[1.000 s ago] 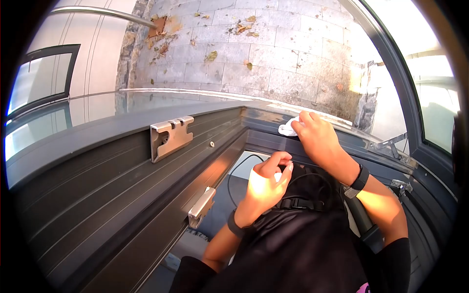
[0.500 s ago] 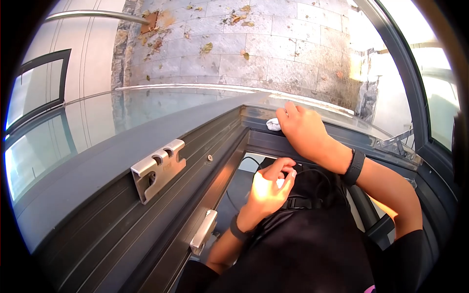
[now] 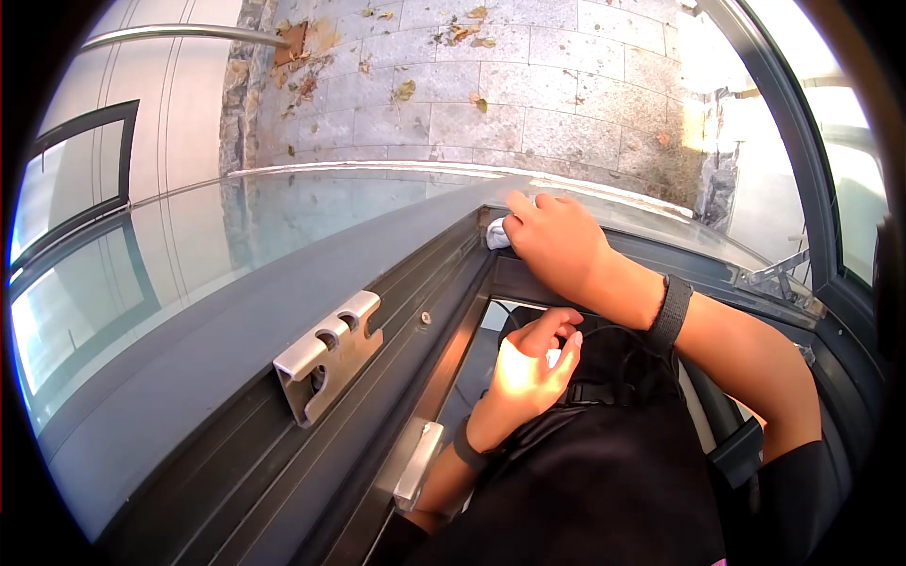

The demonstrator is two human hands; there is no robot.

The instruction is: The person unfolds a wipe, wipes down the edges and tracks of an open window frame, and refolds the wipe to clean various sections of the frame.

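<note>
A wadded white cloth (image 3: 497, 234) is pressed into the inner corner of a dark grey window frame (image 3: 444, 259). My right hand (image 3: 559, 236) is closed on it from the right, knuckles up, with a black band on the wrist. Lower down, in front of my dark clothing, my left hand (image 3: 533, 368) is curled with fingers bent towards the thumb. Something small and white (image 3: 553, 357) shows between those fingers, too little of it to name. A metal latch plate (image 3: 330, 357) is fixed on the frame left of both hands.
A second metal catch (image 3: 418, 464) sits on the inner frame edge. An opened window sash (image 3: 802, 141) stands at the right, with a metal hinge arm (image 3: 774, 274) below it. Beyond the sill lies stone paving (image 3: 453, 104) with dry leaves.
My right hand and the white cloth have moved left along the frame, into the corner. My left hand keeps its curled pose. The view has shifted slightly.
</note>
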